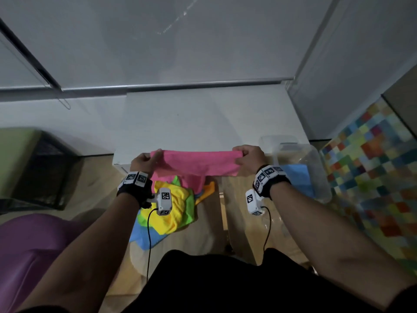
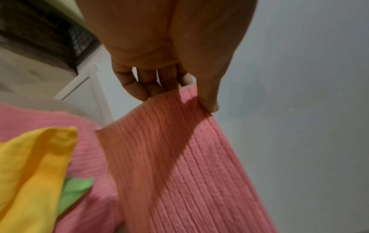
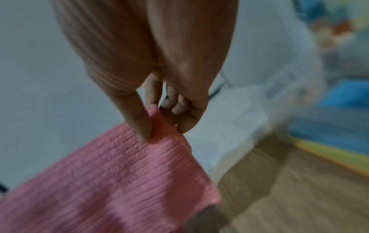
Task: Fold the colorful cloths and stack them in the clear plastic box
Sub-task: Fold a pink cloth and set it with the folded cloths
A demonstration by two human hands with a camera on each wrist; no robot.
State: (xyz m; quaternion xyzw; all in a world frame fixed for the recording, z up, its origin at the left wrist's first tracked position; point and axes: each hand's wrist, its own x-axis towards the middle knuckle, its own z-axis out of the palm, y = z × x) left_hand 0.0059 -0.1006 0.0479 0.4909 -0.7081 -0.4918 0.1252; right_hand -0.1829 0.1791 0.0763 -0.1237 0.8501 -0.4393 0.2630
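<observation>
A pink cloth [image 1: 198, 163] hangs stretched between my two hands above the near edge of the white table [image 1: 203, 118]. My left hand [image 1: 146, 160] pinches its left corner, thumb on top, as the left wrist view shows the pink cloth [image 2: 179, 157] under my left hand [image 2: 191, 93]. My right hand [image 1: 244, 157] pinches the right corner; in the right wrist view, thumb and fingers of my right hand [image 3: 157, 124] clamp the pink cloth [image 3: 123, 181]. The clear plastic box [image 1: 316, 168] stands at the right with a blue cloth [image 1: 297, 177] inside.
A pile of yellow, green, blue and orange cloths [image 1: 173, 208] lies on the wooden floor [image 1: 243, 222] below my hands. A dark mesh bin [image 1: 42, 168] stands at the left, a purple cushion [image 1: 27, 249] nearer. A multicoloured checked mat [image 1: 379, 177] lies at the right.
</observation>
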